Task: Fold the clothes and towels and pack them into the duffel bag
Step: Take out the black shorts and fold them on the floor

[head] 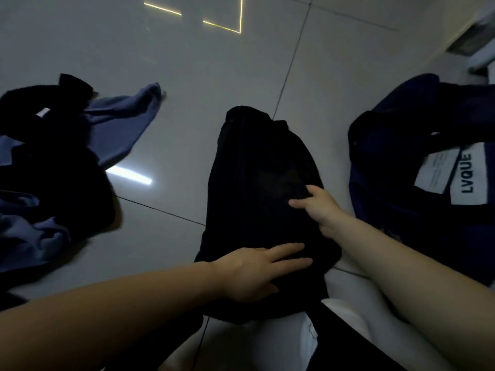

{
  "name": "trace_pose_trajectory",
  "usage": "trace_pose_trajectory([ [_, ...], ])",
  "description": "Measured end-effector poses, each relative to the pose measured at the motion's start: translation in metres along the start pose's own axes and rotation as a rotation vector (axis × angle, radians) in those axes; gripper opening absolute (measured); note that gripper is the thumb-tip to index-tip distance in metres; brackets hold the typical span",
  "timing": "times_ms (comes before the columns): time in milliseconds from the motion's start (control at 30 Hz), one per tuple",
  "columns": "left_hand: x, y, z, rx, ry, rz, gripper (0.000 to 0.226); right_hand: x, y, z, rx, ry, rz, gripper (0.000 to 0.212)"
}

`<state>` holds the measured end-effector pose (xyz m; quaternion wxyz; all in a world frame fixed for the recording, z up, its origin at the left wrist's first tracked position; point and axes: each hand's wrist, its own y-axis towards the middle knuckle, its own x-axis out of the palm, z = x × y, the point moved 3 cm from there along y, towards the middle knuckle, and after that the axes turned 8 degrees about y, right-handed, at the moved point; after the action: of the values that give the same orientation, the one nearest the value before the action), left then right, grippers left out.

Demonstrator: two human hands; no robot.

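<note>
We press our left hand (254, 271) flat, fingers straight, on the near end of the black garment (257, 188) lying mid-floor. Our right hand (318, 207) pinches its right edge (fingers curled into the cloth), forearm reaching in from the near right. The duffel bag (388, 162) sits right.

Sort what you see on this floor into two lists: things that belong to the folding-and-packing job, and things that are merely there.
Part of the job:
- black garment, under both hands
- left hand, flat on it
- right hand, gripping its fabric
- heap of blue and black clothes
- navy duffel bag

Merely there:
- tiled floor
- light reflections on it
</note>
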<state>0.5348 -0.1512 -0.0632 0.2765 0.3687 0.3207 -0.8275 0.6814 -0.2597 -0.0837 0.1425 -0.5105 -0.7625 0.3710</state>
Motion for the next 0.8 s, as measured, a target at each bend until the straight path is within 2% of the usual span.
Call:
trace_pose_trajectory([
  [67, -0.003, -0.01, -0.009, -0.015, 0.016, 0.245, 0.052, -0.006, 0.006, 0.0, -0.083, -0.068, 0.007, 0.039],
  [133, -0.004, -0.02, -0.026, -0.079, 0.109, 0.48, 0.039, -0.013, 0.003, -0.013, -0.252, -0.19, 0.017, 0.04],
  [200, -0.005, -0.027, -0.044, -0.189, 0.197, 0.575, 0.037, -0.023, -0.009, -0.029, -0.443, -0.325, 0.06, 0.039],
  [267, 0.0, -0.034, -0.059, -0.25, 0.278, 0.53, 0.045, -0.041, -0.021, -0.034, -0.556, -0.376, 0.161, 0.037],
  [333, 0.013, -0.035, -0.066, -0.219, 0.385, 0.333, 0.054, -0.06, -0.023, -0.023, -0.544, -0.399, 0.238, 0.039],
  [433, 0.047, -0.031, -0.062, -0.126, 0.524, -0.027, 0.061, -0.076, -0.014, 0.012, -0.234, -0.605, 0.227, 0.063],
  [467, 0.059, -0.031, -0.063, -0.125, 0.54, -0.065, 0.062, -0.078, -0.014, 0.024, -0.157, -0.706, 0.217, 0.071],
  [500, 0.065, -0.032, -0.064, -0.135, 0.536, -0.047, 0.064, -0.076, -0.018, 0.03, -0.178, -0.819, 0.224, 0.075],
  [533, 0.067, -0.035, -0.064, -0.137, 0.528, -0.018, 0.066, -0.07, -0.024, 0.032, -0.294, -0.953, 0.22, 0.076],
  [600, 0.067, -0.043, -0.067, -0.123, 0.545, -0.021, 0.068, -0.052, -0.032, 0.041, -0.543, -1.209, 0.047, 0.076],
  [633, 0.069, -0.051, -0.072, -0.124, 0.548, -0.061, 0.068, -0.044, -0.033, 0.049, -0.569, -1.291, -0.091, 0.078],
  [700, 0.068, -0.064, -0.082, -0.119, 0.552, -0.029, 0.068, -0.034, -0.033, 0.064, -0.423, -1.387, -0.286, 0.08],
  [800, 0.064, -0.077, -0.084, -0.153, 0.521, -0.07, 0.074, -0.025, -0.038, 0.068, -0.38, -1.452, -0.32, 0.081],
])
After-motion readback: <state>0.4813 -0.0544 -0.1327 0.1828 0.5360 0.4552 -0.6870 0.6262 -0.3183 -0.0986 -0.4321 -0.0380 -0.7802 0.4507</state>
